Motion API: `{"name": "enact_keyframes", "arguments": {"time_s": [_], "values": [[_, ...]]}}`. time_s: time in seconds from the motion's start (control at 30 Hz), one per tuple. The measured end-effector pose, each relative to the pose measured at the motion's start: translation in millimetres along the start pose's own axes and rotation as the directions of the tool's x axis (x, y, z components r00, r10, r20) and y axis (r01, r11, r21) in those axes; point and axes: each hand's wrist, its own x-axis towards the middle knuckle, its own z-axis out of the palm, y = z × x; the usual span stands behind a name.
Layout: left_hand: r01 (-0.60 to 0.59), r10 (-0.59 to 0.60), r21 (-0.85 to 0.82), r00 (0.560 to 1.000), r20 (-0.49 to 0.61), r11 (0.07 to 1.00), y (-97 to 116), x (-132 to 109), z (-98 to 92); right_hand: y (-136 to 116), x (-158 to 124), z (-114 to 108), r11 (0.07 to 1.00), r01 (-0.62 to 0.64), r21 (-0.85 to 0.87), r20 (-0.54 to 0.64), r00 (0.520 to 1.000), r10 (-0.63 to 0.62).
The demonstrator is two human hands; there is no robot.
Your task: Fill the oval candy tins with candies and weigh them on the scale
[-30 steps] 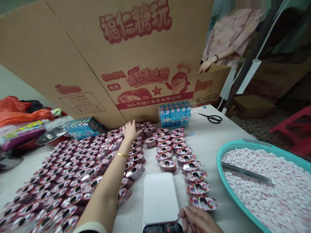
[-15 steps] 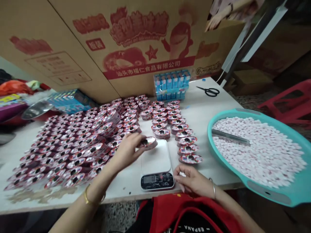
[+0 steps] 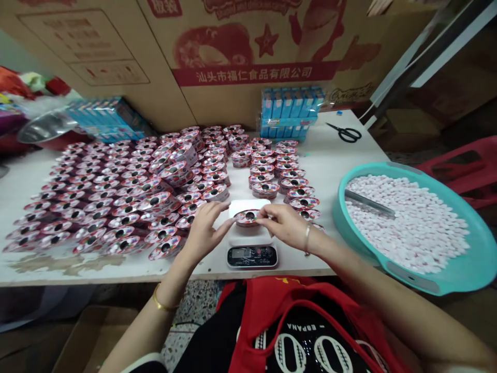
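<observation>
A small oval red-and-pink candy box [image 3: 247, 218] with a round dark hole in its top sits on the white plate of a kitchen scale [image 3: 252, 256]. My left hand [image 3: 205, 228] is at the box's left end, fingers apart, the thumb tip at or very near its edge. Over the box's right side is my right hand [image 3: 285, 224], fingertips pinched together beside the hole. Whatever those fingers hold is hidden. Many similar oval boxes [image 3: 129, 220] stand in packed rows to the left, and shorter rows [image 3: 294, 183] stand behind and to the right.
On the right, a turquoise basin [image 3: 339, 228] holds many small white candies and a metal scoop [image 3: 370, 203]. Black scissors [image 3: 347, 134] lie behind it. Packs of blue boxes [image 3: 289, 111] stand before a large carton [image 3: 233, 98]. Another person's hand [image 3: 378, 6] shows at the top.
My left hand has set the oval box on the scale and loosened its fingers. My right hand, with white candies in it before, has moved from the scale's right up to the box. The view has tilted down.
</observation>
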Motion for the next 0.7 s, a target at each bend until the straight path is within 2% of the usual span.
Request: {"name": "enact_keyframes", "arguments": {"time_s": [0.07,0.17,0.3,0.4,0.47,0.53,0.57,0.63,0.67,0.7], "values": [[0.042,-0.042,-0.009,0.999,-0.025,0.999,-6.1,-13.7,-2.6,-10.6,18.1,4.3,0.963,0.069,-0.259,-0.002,0.997,-0.073],[0.099,-0.101,-0.04,0.994,-0.046,0.994,-13.7,-34.6,-1.1,-14.7,37.5,12.6,0.879,0.062,-0.473,0.057,0.998,-0.04],[0.164,-0.17,-0.088,0.983,-0.068,0.982,-17.2,-53.1,3.4,-15.0,42.5,20.8,0.834,0.058,-0.549,0.09,0.996,-0.01],[0.182,-0.193,-0.122,0.978,-0.083,0.976,-15.7,-58.6,4.6,-21.9,30.3,10.2,0.849,0.107,-0.518,0.05,0.994,-0.095],[0.183,-0.2,-0.162,0.976,-0.089,0.97,-14.3,-61.0,5.5,-21.9,13.7,-14.4,0.862,0.141,-0.487,-0.043,0.982,-0.186],[0.184,-0.204,-0.206,0.975,-0.084,0.961,-13.8,-64.3,7.5,-7.7,-9.7,-54.3,0.861,0.101,-0.498,-0.197,0.954,-0.226],[0.186,-0.207,-0.223,0.975,-0.077,0.957,-14.1,-66.4,9.0,6.7,-23.3,-78.0,0.85,0.012,-0.526,-0.299,0.934,-0.198],[0.195,-0.216,-0.243,0.975,-0.061,0.95,-15.4,-70.5,12.2,49.3,-52.0,-125.2,0.767,-0.253,-0.589,-0.447,0.893,-0.048],[0.2,-0.22,-0.246,0.974,-0.056,0.948,-16.2,-72.2,13.7,75.2,-65.8,-145.2,0.694,-0.382,-0.61,-0.476,0.877,0.064],[0.204,-0.224,-0.247,0.973,-0.053,0.947,-16.9,-73.3,15.0,101.9,-78.4,-160.9,0.645,-0.458,-0.612,-0.486,0.861,0.15]]}}
